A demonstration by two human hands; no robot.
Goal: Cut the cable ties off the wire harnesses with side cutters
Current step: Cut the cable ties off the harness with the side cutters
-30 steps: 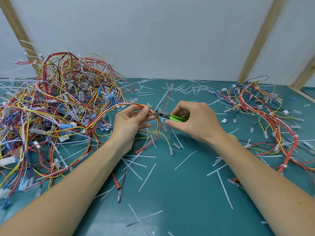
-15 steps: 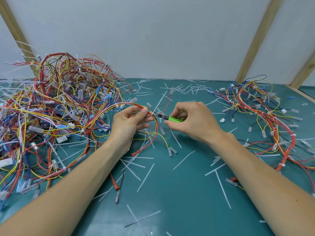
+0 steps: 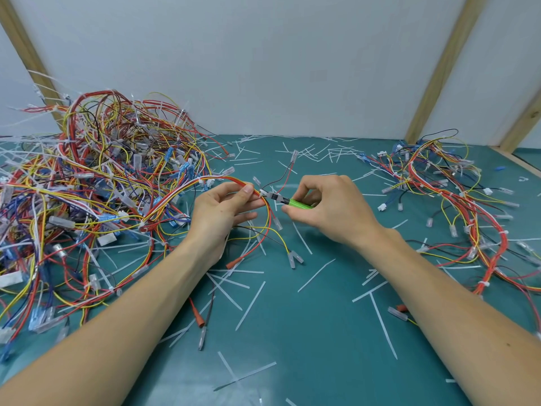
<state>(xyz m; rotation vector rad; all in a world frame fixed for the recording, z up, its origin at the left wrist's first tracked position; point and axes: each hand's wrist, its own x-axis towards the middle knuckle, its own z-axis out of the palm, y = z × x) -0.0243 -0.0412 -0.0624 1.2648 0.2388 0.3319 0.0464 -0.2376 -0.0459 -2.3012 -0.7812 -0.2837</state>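
My left hand (image 3: 222, 209) pinches a red, orange and yellow wire harness (image 3: 181, 191) that arcs out of the big pile at left. My right hand (image 3: 330, 209) holds green-handled side cutters (image 3: 288, 201), their dark jaws pointing left. The jaw tips meet the harness right beside my left thumb, at a small white cable tie (image 3: 261, 194). The loose ends of the harness hang down onto the mat below my hands. Whether the jaws are closed on the tie I cannot tell.
A large tangle of harnesses (image 3: 87, 194) fills the left of the teal mat (image 3: 307, 332). A smaller heap (image 3: 456, 200) lies at right. Cut white tie strips (image 3: 251, 306) litter the mat. A white wall with wooden battens stands behind.
Both hands have drifted slightly down and left together, and the cutter tips have closed in on the harness by my left thumb. The grips are unchanged.
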